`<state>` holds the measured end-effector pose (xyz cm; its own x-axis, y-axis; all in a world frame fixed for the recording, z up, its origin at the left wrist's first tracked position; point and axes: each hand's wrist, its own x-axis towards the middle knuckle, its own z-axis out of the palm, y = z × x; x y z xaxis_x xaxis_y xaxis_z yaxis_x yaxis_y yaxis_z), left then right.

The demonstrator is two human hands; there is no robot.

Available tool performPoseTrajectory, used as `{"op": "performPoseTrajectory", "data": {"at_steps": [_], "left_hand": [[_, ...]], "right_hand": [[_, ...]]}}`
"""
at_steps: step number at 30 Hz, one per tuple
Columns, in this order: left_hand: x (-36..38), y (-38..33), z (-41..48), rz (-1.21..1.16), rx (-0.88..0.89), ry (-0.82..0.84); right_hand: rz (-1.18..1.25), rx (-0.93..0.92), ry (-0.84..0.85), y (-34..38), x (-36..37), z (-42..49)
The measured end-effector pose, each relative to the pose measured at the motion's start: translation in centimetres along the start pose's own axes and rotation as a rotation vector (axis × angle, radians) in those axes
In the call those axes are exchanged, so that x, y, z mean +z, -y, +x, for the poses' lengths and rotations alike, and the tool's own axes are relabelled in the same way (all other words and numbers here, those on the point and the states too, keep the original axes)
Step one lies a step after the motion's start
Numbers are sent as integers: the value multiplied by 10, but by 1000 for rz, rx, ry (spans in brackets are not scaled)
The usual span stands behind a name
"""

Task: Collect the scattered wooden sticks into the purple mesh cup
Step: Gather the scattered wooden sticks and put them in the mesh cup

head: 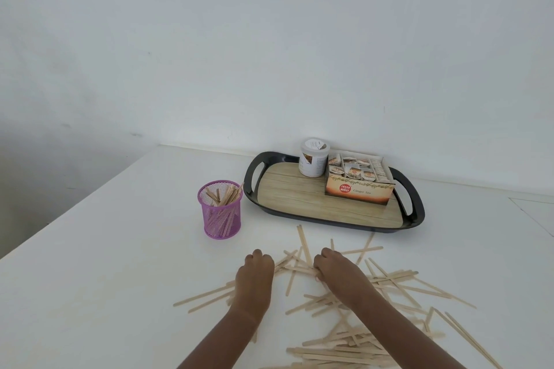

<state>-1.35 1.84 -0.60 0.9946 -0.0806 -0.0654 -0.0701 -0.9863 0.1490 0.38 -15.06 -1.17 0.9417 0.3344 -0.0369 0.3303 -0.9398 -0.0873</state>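
Scatter of wooden sticks [344, 343] covers the near-right part of the white surface [120, 249]. It runs from between the hands out to 4 o'clock and down to the frame edge.

Purple mesh cup [219, 208] stands upright, apart from the scatter and just left of the tray [268, 156]. It already has a batch of sticks in it, leaning toward 1 o'clock.

Left hand [256, 271]: fingers curled under, knuckles up. Sticks run in beneath it from both sides, but I can't tell whether it's actually gripping any.

Right hand [332, 268]: fingertips curled down onto the ends of a few sticks, pinching them against the surface.

The small bundle between the two hands has its long axis roughly 9–3.

Key relation: the cup is at about 11 o'clock from the left hand and 10 o'clock from the right. The left hand is clearly nearer, with nothing between it and the cup.

My read: they're squaring up a bundle. It'll need tipping from flat to near-vertical before it goes over the rim. Most of the scatter isn't collected yet, so the task is early to mid.
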Motion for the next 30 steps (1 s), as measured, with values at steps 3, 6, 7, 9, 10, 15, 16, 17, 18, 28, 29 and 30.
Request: {"op": "performPoseTrajectory", "data": {"at_steps": [3,6,7,9,10,15,16,17,18,28,29,30], "left_hand": [[-2,-2,2,20,-6,9],[-3,-4,4,46,-10,20],[-4,-4,5,53,-8,23],[-5,-4,6,67,0,27],[-5,-4,7,71,10,25],[-3,0,6,38,53,-10],[-2,2,6,21,56,-21],[-1,4,6,-2,56,-29],[0,6,6,-28,55,-43],[-18,24,21,-362,25,-190],[-22,25,23,-409,39,-198],[-26,26,24,-456,56,-204]], "right_hand": [[-3,-4,-21,-1,1,2],[-16,4,-42,-2,3,3],[-18,5,-50,-3,4,2],[-26,4,-67,-2,5,1],[-32,3,-77,-2,6,0],[-51,-4,-112,-1,5,-2],[-49,-6,-122,-1,3,-2],[-35,-7,-134,-1,1,-2],[-8,-9,-150,0,-1,-2],[364,35,-353,11,-39,-2],[391,42,-374,12,-42,-2],[422,53,-399,13,-45,-3]]}}
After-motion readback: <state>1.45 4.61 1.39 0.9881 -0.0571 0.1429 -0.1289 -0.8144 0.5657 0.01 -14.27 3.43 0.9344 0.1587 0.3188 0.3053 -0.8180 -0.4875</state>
